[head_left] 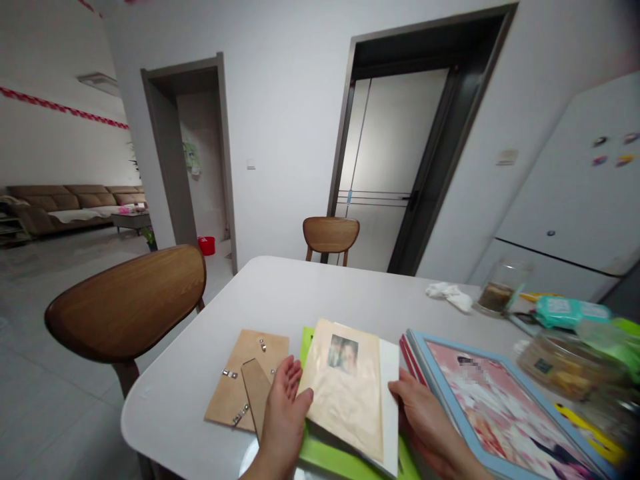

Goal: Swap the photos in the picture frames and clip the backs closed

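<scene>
White tabletop [310, 287] spans lower centre. Loosely uncurled left hand [284, 408] braces paper stack [345, 407]; right hand [425, 415] seemingly pinches its opposite edge for support.

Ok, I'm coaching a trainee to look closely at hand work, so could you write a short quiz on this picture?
1. Multiple choice: on which side of the cream sheet does the brown board with metal clips lie?
A) left
B) right
C) far side
2. True or false: the thumb of the left hand is at an edge of the cream sheet.
3. Fill in the blank: the right hand is at the edge of a sheet coloured ____.

Key:
1: A, left.
2: True.
3: White; the white sheet shows along the cream one's right side.
</scene>
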### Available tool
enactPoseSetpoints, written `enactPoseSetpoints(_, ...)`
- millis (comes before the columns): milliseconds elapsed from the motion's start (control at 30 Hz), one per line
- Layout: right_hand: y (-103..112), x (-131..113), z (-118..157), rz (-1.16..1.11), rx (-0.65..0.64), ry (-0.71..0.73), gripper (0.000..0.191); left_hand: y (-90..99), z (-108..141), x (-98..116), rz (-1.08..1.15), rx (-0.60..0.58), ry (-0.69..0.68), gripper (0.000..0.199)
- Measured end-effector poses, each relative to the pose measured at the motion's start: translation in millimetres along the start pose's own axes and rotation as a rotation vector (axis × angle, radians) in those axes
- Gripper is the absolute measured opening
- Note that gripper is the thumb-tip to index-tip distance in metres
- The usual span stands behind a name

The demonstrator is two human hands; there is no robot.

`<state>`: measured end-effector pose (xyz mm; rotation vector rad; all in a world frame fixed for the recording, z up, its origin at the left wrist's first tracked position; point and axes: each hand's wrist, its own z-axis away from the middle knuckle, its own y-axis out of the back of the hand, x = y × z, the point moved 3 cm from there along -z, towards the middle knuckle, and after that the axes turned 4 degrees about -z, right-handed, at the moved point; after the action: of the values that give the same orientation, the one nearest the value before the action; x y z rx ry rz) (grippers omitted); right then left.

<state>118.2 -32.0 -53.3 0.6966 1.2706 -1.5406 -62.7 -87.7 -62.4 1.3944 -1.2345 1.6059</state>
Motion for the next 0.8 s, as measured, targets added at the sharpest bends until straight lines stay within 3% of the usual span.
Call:
enactPoseSetpoints(133, 7, -2, -7, 0.098, -0.016, -0.005, 0.055, 7.0, 2, 0, -0.455, -0.104, -0.116, 0.048)
enactPoseSetpoints(300, -6, -2, -12, 0.142, -0.064, -0.038, 0.057, -3.5, 11, 3, -0.938, -0.303, -0.197, 0.057)
enactPoseSetpoints(433, -12, 1, -15, 0.157, -0.039, -0.044, 0.057, -13.3, 12, 7, -1.124, -0.465, -0.237, 0.053)
enactPoseSetpoints(567, -10, 5, -19, 0.242, 0.01, 0.018, 0.056, -12.9, 11, 10, -1.169, -0.491, -0.266, 0.051)
enactPoseSetpoints(667, -5, 4, -24, 0.469, 0.004, 0.148, 0.049, -12.2, 11, 11, -1.21, -0.522, -0.273, 0.049)
enactPoseSetpoints(800, 0, -4, -29, 1.055, 0.086, 0.422, 0.039, -14.6, 13, 14, -1.25, -0.603, -0.324, 0.042)
